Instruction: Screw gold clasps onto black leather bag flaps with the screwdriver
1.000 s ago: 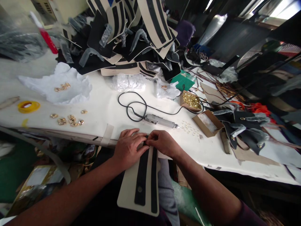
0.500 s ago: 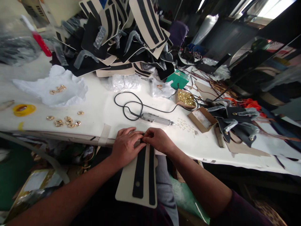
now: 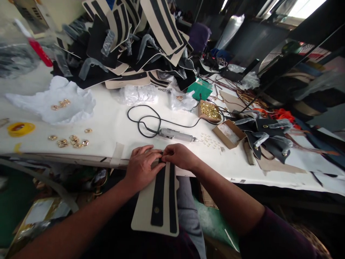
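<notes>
A beige panel [image 3: 144, 212] with two black strips lies over my lap, its far end at the table's front edge. On the lower part of one strip is a small round metal fitting [image 3: 156, 210]. My left hand [image 3: 144, 167] grips the panel's far end, fingers bent over it and thumb on the black strip. Close against its fingertips, my right hand [image 3: 176, 156] is pinched at the strip's end; whatever is between those fingers is too small to make out. Just beyond the hands lies a grey rotary tool [image 3: 176, 135] with a black cord.
Small pale pieces [image 3: 210, 140] lie beside the tool tip. Farther right are an open box [image 3: 229, 133], a box of gold fittings [image 3: 209, 110] and black pieces [image 3: 269, 136]. Gold rings [image 3: 74, 141] and yellow tape [image 3: 21, 129] lie left. Striped panels [image 3: 161, 25] are piled behind.
The view has shifted slightly, so the table items appear a little farther left. Both hands keep nearly the same hold at the panel's far end.
</notes>
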{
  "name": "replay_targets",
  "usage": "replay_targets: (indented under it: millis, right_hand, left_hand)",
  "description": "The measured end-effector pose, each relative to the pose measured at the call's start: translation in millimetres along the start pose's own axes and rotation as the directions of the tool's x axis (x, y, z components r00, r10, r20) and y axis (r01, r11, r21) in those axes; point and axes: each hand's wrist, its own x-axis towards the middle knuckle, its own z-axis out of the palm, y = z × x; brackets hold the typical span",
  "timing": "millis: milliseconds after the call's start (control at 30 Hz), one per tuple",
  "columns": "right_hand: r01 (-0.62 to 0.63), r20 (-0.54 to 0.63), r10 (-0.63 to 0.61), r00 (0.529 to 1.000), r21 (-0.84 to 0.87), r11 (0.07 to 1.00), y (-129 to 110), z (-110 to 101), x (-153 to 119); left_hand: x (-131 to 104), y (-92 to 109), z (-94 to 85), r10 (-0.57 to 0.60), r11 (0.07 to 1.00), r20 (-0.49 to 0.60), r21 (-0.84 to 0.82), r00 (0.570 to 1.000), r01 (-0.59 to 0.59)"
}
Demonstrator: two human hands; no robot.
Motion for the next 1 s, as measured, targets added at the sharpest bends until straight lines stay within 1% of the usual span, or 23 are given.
replay_targets:
  millis: [200,400,533,600,700,800,833,900,1000]
  right_hand:
    - [0.035,-0.027,-0.034,0.999,0.02,0.999,1.1,2.3,-8.2]
    - [-0.025,-0.061,0.024,0.998,-0.015,1.0,-1.5,5.2,-6.7]
    - [-0.093,-0.078,0.083,0.993,-0.126,0.988,-9.3,5.6,-4.4]
    - [-0.107,-0.063,0.097,0.993,-0.189,0.976,-13.6,4.0,-1.7]
    - [-0.095,-0.021,0.093,0.995,-0.26,0.961,-18.5,0.3,4.0]
    - [-0.074,-0.01,0.075,0.997,-0.32,0.945,-19.4,-1.5,6.4]
    - [-0.07,-0.013,0.069,0.998,-0.31,0.948,-18.6,-1.0,5.5]
    - [-0.07,-0.037,0.063,0.997,-0.237,0.969,-15.9,1.8,1.3]
    - [-0.095,-0.116,0.08,0.99,-0.13,0.987,-11.1,9.0,-7.3]
  left_hand:
    - [0.3,-0.6,0.3,0.001,1.0,0.009,0.0,1.0,-0.001]
    - [0.6,-0.6,-0.1,-0.007,1.0,0.017,-0.009,1.0,0.008]
    - [0.4,-0.5,-1.1,-0.008,1.0,0.02,-0.018,1.0,0.008]
    - [0.4,-0.1,-1.7,-0.009,1.0,0.025,-0.014,1.0,0.01]
    - [0.5,0.6,-2.4,-0.012,1.0,0.03,-0.006,0.999,0.013]
    - [0.6,0.8,-2.3,-0.011,1.0,0.03,-0.003,0.999,0.011]
    - [0.7,0.7,-2.1,-0.012,1.0,0.024,-0.003,1.0,0.012]
    - [0.9,0.8,-1.6,-0.014,1.0,0.013,-0.001,1.0,0.014]
    - [1.6,1.0,-1.2,-0.01,1.0,0.014,-0.006,1.0,0.01]
